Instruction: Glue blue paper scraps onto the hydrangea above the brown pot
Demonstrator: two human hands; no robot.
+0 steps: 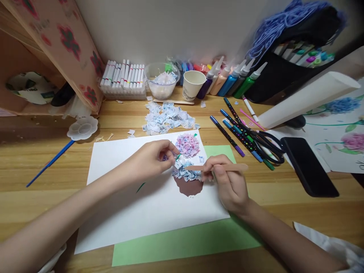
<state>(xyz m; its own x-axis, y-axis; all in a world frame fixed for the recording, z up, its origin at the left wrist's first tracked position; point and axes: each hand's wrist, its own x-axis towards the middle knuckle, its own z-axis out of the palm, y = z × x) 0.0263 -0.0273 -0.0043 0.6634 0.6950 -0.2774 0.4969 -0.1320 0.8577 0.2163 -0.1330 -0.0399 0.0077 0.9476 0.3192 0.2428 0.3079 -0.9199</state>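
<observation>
My right hand (229, 184) grips a flat wooden craft stick (234, 167) whose tip points left, over bluish paper scraps (190, 174) on a brown painted patch (190, 187). With fingertips pinched together, my left hand (156, 153) holds a small paper scrap (178, 163) near that tip. Both hands are above a white sheet of paper (122, 216). Higher on the sheet is a round cluster of pink and purple scraps (187, 145). Another purple cluster is mostly hidden by my left fingers. A loose pile of bluish paper scraps (167, 118) lies behind the sheet.
Green paper (176, 244) lies beneath the sheet. Behind stand boxed markers (123, 77), a clear bowl (162, 89), a paper cup (193, 86) and paint bottles (226, 81). To the right are pens (227, 135), scissors (269, 146) and a phone (309, 167); a blue brush (49, 163) lies left.
</observation>
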